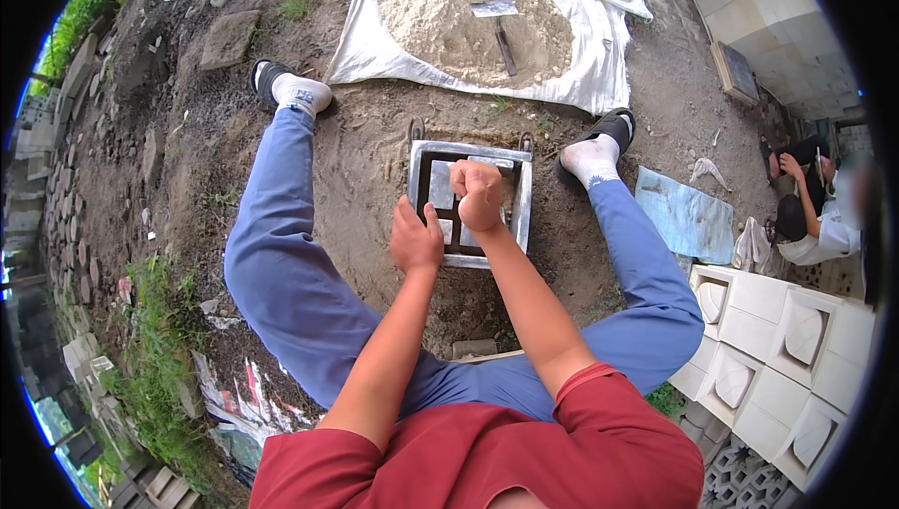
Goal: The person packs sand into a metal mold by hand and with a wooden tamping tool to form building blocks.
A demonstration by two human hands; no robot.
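Observation:
A square metal block mould sits on the dirt between my feet, with grey plates inside it and dark gaps between them. My left hand rests by the mould's left side, fingers stretched out and thumb apart, holding nothing. Above the middle of the mould, my right hand makes a fist; nothing sticks out of it. Beyond the mould, a trowel with a dark handle lies on a heap of pale sandy powder, spread on a white sheet.
Patterned pale blocks are stacked at the right. Nearby lies a light-blue sheet on the ground. Another person sits at the far right, beside a wall. Stones and grass line the left side.

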